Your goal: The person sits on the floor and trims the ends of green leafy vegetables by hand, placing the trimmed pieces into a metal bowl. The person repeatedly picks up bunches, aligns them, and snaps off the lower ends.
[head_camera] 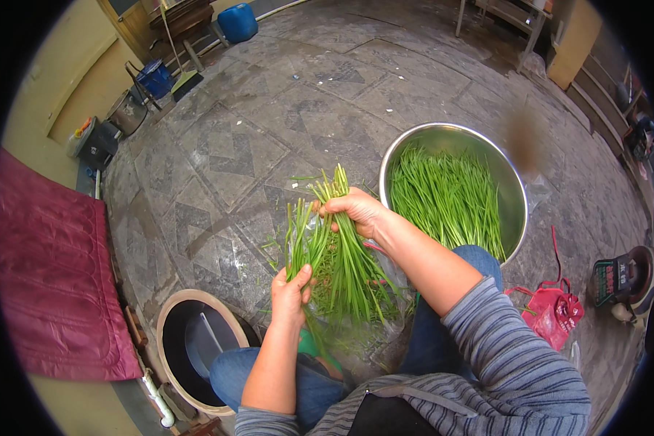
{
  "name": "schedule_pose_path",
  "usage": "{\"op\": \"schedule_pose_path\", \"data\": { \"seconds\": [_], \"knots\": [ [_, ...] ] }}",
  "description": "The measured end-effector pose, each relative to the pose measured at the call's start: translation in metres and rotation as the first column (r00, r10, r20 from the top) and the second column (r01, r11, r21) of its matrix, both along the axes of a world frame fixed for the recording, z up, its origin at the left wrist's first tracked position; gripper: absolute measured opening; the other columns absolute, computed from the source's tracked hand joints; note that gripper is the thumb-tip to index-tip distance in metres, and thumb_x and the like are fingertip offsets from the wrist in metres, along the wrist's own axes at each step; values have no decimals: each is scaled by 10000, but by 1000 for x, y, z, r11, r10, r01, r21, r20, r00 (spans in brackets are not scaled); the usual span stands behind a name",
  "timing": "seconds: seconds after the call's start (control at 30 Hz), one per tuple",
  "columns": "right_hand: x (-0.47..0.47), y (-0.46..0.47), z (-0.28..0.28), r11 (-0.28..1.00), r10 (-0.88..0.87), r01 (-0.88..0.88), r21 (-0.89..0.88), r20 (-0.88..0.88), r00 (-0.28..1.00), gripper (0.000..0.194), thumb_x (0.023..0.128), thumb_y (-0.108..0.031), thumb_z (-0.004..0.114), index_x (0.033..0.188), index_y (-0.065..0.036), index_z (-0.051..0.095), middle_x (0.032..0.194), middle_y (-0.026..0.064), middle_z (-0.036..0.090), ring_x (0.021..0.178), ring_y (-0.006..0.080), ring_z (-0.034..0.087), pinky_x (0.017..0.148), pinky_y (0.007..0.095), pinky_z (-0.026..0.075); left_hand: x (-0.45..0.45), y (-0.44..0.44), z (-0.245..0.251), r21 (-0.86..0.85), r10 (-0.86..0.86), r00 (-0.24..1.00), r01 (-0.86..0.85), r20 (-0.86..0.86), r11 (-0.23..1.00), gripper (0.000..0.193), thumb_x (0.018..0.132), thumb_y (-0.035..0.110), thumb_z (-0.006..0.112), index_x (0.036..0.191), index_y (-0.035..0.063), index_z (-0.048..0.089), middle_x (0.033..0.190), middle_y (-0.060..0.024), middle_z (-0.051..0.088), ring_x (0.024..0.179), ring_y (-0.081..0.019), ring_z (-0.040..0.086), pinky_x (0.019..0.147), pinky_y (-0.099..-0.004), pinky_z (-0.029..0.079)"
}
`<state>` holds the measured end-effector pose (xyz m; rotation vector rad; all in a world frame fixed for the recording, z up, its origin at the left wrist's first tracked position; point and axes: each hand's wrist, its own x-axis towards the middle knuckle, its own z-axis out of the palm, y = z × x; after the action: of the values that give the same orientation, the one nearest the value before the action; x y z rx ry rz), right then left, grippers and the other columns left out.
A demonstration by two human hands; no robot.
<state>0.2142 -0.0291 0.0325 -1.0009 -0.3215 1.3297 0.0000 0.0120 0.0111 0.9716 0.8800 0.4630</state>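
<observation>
My right hand (pixel 354 210) grips a bunch of green Chinese chives (pixel 354 267) near its pale cut ends, which point up and away from me. The leaves hang down below that hand. Lower and to the left, my left hand (pixel 291 291) is closed around a smaller bunch of chives (pixel 300 240), whose stems lean against the first bunch. Loose green trimmings (pixel 327 294) lie on the floor beneath, partly hidden by the bunches. Beside my right knee, a large stainless steel basin (pixel 509 218) holds many chives laid side by side.
Left of my knee stands a large round vat (pixel 166 349) with a dark inside. A red plastic bag (pixel 556 313) lies at right on the tiled floor (pixel 234 147). Along the left wall are a maroon quilted cover (pixel 54 272), buckets (pixel 155 79) and a broom (pixel 188 82).
</observation>
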Motion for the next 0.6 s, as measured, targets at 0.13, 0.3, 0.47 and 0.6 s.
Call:
{"op": "schedule_pose_path", "data": {
  "seconds": [0.13, 0.3, 0.47, 0.6],
  "knots": [
    [-4, 2, -2, 996, -74, 80, -33, 148, 986, 177, 702, -37, 621, 867, 28, 613, 781, 89, 623, 508, 141, 537, 479, 259, 454, -1, 0, 0, -7, -2, 1000, 2, 18, 1000, 187, 799, 163, 689, 875, 55, 556, 677, -46, 558, 422, -66, 391, 368, -185, 258],
    [12, 0, 3, 916, -397, 399, 38, 224, 890, 142, 696, -42, 655, 810, 31, 611, 691, 75, 603, 499, 146, 528, 478, 264, 433, 0, 1, -1, 6, 3, 999, -3, 42, 1000, 166, 804, 156, 685, 875, 49, 580, 659, -37, 569, 409, -56, 386, 367, -183, 263],
    [25, -6, 10, 907, -415, 411, 88, 338, 845, 157, 718, -89, 700, 802, 8, 611, 633, 37, 573, 484, 132, 515, 474, 258, 420, -1, 3, -2, 34, 30, 999, -32, 35, 999, 165, 804, 164, 688, 867, 51, 585, 643, -35, 569, 397, -54, 373, 364, -187, 253],
    [16, -5, 10, 973, -226, 213, 83, 500, 836, 190, 727, -102, 718, 861, 1, 630, 695, 38, 603, 543, 109, 537, 478, 243, 430, -2, 3, -2, 110, 7, 1000, -6, -6, 994, 174, 798, 178, 698, 847, 44, 599, 622, -23, 563, 398, -39, 358, 369, -192, 247]
  ]
}}
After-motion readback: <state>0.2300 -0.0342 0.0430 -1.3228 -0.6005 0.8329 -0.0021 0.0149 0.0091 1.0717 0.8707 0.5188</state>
